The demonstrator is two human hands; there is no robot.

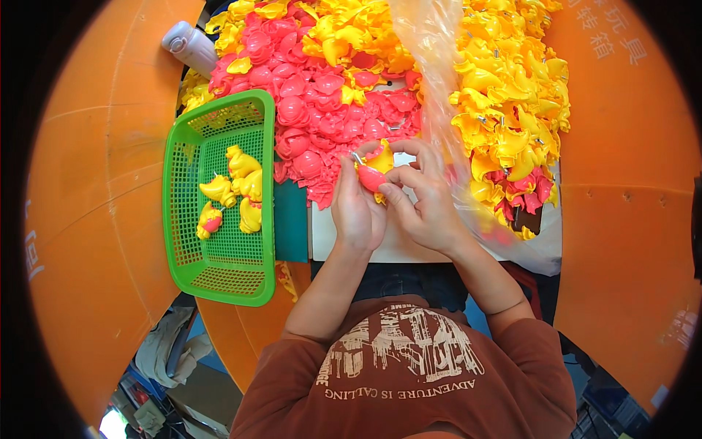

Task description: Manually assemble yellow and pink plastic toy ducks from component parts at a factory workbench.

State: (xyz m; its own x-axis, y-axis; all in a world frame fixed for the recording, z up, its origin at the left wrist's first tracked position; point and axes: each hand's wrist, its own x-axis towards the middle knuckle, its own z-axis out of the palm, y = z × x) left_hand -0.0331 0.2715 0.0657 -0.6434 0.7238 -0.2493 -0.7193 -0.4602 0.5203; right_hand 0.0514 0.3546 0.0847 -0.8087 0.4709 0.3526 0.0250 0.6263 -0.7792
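Between my two hands, above the white tabletop, is a small yellow plastic toy part (pixel 382 157) with a pink piece (pixel 371 178) set against it. A short metal pin (pixel 357 158) sticks out at its upper left. My left hand (pixel 360 216) is closed on the toy part from the left, palm turned up. The thumb and fingers of my right hand (pixel 431 208) pinch it from the right. Just beyond my hands lies a large heap of pink plastic shells (pixel 300 110). My fingers partly hide the toy part.
Left of my hands stands a green mesh basket (pixel 269 197) holding several yellow toy figures (pixel 250 190). Yellow parts (pixel 504 88) with metal pins heap up at the right, beside a clear plastic sheet (pixel 431 66). A pale bottle (pixel 189 44) is at the far left. Orange panels (pixel 621 219) flank the table.
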